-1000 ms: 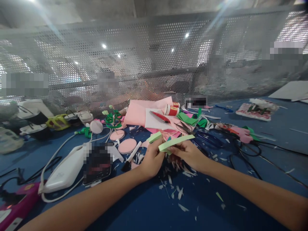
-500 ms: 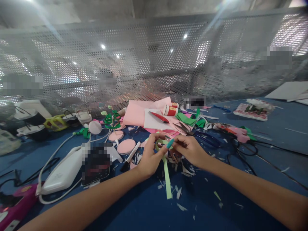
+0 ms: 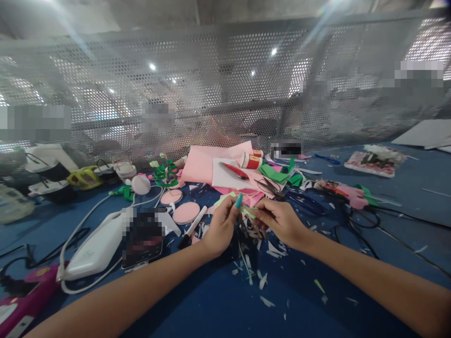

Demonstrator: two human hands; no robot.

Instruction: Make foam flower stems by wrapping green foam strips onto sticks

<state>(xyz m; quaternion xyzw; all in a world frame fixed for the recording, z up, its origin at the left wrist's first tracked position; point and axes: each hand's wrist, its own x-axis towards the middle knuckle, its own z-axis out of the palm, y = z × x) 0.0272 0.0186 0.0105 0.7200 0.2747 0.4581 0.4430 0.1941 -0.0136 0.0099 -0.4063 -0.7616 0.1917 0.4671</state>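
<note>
Between my two hands is a light green paper strip (image 3: 248, 212), with its tail hanging down edge-on toward the table. My left hand (image 3: 222, 224) is closed on it, the thumb with a long teal nail pressed on top. On the other side, my right hand (image 3: 278, 220) pinches the strip with thumb and fingers; its fingertips are partly hidden. Scissors (image 3: 273, 188) lie just beyond the right hand. Pink paper discs (image 3: 186, 213) and a black-and-white marker (image 3: 192, 227) rest left of the left hand. Paper scraps (image 3: 262, 281) are scattered below.
Behind lie pink sheets (image 3: 200, 164), a red cutter (image 3: 234, 170), a red-and-white glue bottle (image 3: 251, 160) and green paper (image 3: 274, 173). At left are a white power bank (image 3: 93, 249), a phone (image 3: 143, 244) and a magenta power strip (image 3: 35, 295). A glue gun (image 3: 345, 191) with cables sits right.
The strip has turned from showing its broad face to edge-on. My left thumb has shifted up and left, away from the right fingers, and its nail now points upward.
</note>
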